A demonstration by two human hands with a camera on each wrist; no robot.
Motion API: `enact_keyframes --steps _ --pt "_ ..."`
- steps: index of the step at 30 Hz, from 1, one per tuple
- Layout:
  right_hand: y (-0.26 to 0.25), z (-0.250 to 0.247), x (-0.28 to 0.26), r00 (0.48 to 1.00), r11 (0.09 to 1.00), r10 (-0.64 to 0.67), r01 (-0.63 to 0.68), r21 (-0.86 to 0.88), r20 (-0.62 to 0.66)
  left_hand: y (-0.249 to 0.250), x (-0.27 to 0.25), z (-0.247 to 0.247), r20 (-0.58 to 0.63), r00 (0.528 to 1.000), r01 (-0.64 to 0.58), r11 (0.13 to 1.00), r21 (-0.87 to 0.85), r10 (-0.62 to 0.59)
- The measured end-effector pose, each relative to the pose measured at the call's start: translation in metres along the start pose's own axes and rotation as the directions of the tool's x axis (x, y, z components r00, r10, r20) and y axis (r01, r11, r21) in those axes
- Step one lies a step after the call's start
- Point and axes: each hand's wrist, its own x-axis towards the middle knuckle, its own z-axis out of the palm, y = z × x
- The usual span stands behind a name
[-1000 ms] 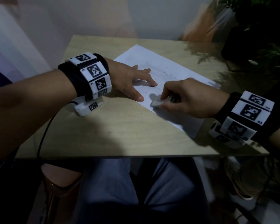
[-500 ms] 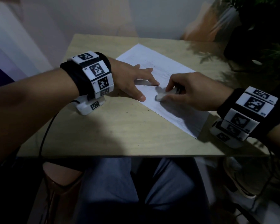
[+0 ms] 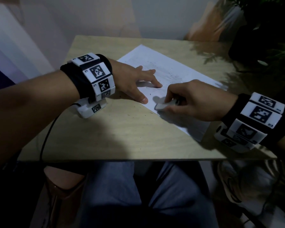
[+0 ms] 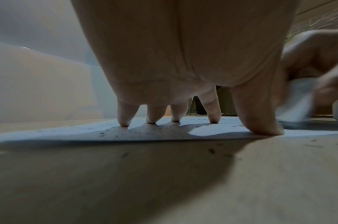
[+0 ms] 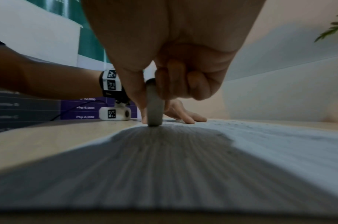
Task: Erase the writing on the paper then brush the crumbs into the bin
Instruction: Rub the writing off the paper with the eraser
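**Eraser pinched and pressed to the sheet, other hand bracing**

The right hand [image 3: 194, 101] has its thumb and curled fingers closed tight on a pale eraser [image 3: 164, 105], held on edge so that only its lower rim meets the paper [image 3: 179, 76]. Seen from the right wrist, the eraser [image 5: 154, 104] stands nearly upright, thumb on one flat face and fingers on the other, which looks like a way to put pressure on a narrow strip of the sheet. It sits close to the sheet's near long edge, so the grip is working at the margin rather than the middle.

Just beyond the grip, the left hand [image 3: 135, 83] lies spread with straight fingers and holds nothing. Its fingertips [image 4: 124, 122] and thumb press down on the paper [image 4: 164, 133], probably to keep the sheet from sliding or creasing under the rubbing.

Around and past both hands, dark crumbs [image 4: 137, 133] speckle the sheet, and a few lie on the wooden table [image 3: 122, 132] beside the eraser. Farther out on the sheet there may be faint grey marks left; the dim light makes it hard to say whether that is writing or smudge.

No bin shows in any view, so brushing the crumbs away appears not yet begun.
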Motion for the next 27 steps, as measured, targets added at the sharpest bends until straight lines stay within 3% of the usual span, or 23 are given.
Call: enact_keyframes --steps 3,7,10,12,16,18,22,27 --pt "0.003 -0.006 0.001 0.999 0.996 0.03 -0.034 0.079 0.043 0.001 -0.001 0.0 0.003 1.0 0.003 1.0 -0.001 -0.003" --pt "0.008 -0.005 0.005 0.99 0.991 0.087 -0.097 -0.094 -0.11 0.001 -0.001 0.0 0.002 1.0 0.002 1.0 0.016 -0.003" --pt "0.002 -0.001 -0.001 1.0 1.0 -0.005 0.005 -0.029 -0.01 0.0 0.0 0.0 0.003 1.0 0.004 1.0 0.007 -0.004" --pt "0.001 -0.003 -0.004 0.998 0.998 -0.008 0.004 0.058 0.06 0.0 0.0 0.0 0.004 1.0 0.007 1.0 0.003 -0.007" --pt "0.01 -0.006 0.002 0.99 0.987 0.091 -0.104 -0.119 -0.112 0.0 0.0 0.0 0.008 1.0 0.007 1.0 0.009 -0.007" --pt "0.009 -0.003 0.001 0.987 0.981 0.064 -0.089 -0.171 -0.145 0.0 0.0 0.0 0.008 1.0 0.007 1.0 0.002 -0.007" --pt "0.001 -0.005 -0.006 0.999 0.999 -0.001 -0.001 0.048 0.044 0.001 0.0 0.0 0.01 1.0 0.01 1.0 0.0 -0.01" --pt "0.015 -0.006 0.001 0.98 0.975 0.093 -0.126 -0.183 -0.178 0.001 0.0 0.0 0.008 1.0 0.009 1.0 0.007 -0.009"
